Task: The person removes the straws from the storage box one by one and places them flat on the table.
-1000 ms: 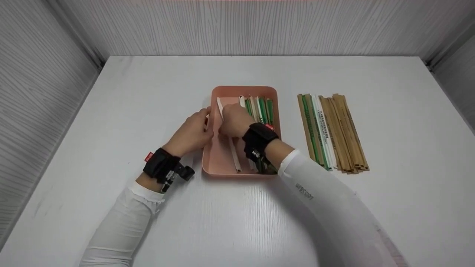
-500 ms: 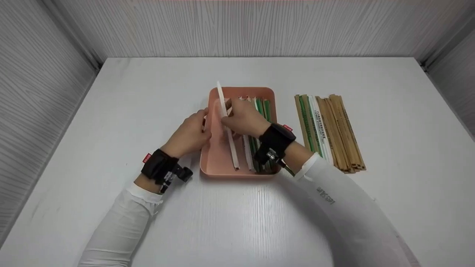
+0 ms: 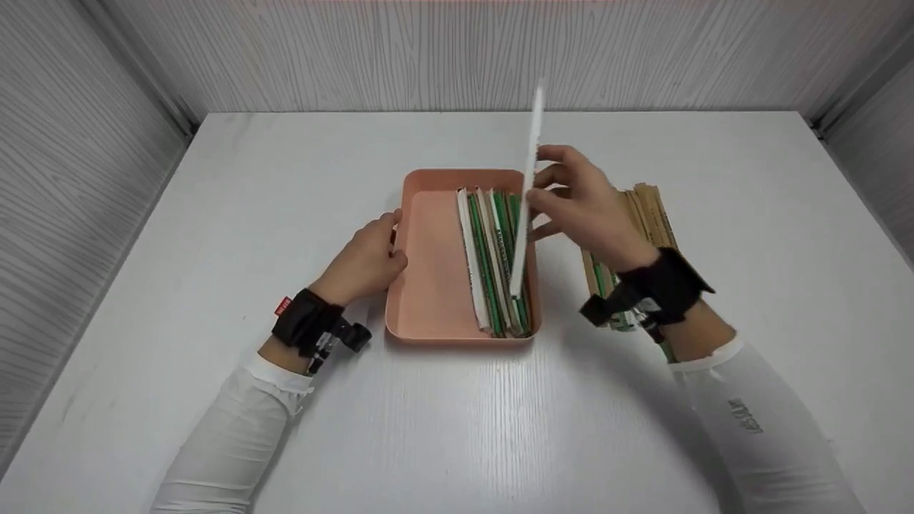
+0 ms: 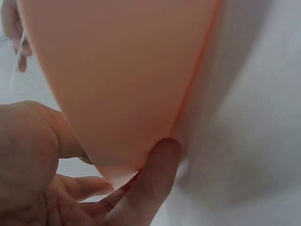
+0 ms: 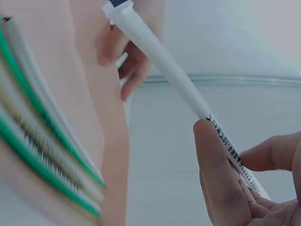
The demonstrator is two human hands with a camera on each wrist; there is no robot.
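Note:
In the head view my right hand (image 3: 582,203) pinches a white paper-wrapped straw (image 3: 527,193) between thumb and fingers. It holds the straw aloft, tilted, over the right side of a pink tray (image 3: 432,285). Black print shows on the straw's wrapper (image 5: 174,75) in the right wrist view. My left hand (image 3: 364,260) grips the tray's left wall; the left wrist view has its fingers (image 4: 160,165) against the outside of the wall. Several wrapped straws (image 3: 493,264), white, green and brownish, lie side by side lengthwise in the tray's right half.
Right of the tray, a row of wrapped straws (image 3: 646,210), brown, green and white, lies on the white table (image 3: 443,421), partly covered by my right hand and wrist camera. A grey wood-grain panel (image 3: 321,57) rises behind the table, with more panels at both sides.
My right hand has lifted the white straw from the tray's left half and carried it up and to the right. The left hand stays at the tray's left wall.

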